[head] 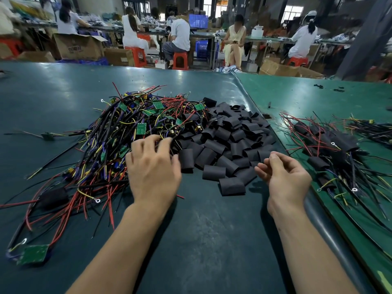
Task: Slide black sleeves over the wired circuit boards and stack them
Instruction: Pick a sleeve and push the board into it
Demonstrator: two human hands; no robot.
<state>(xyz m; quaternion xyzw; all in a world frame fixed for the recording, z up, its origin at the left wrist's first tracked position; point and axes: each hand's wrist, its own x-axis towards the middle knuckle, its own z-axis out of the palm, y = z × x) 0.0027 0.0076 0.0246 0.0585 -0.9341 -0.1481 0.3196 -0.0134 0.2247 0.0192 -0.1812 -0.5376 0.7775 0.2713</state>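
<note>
Reaching into the tangle, the left hand point(153, 166) spreads its fingers wide over the near edge of the wired circuit boards point(131, 132), gripping nothing that I can see. That heap lies beneath and left of it on the counter point(201, 230), wires trailing every way, so no single long axis shows. Lifting one board will likely drag its snarled neighbours along. Between the two hands lie the black sleeves point(231, 143), short tubes pointing in mixed directions. The right hand point(286, 175) hovers at their near right edge, fingers loosely curled, empty. Right of it rests the finished stack point(331, 149), wires fanning toward the person.
</note>
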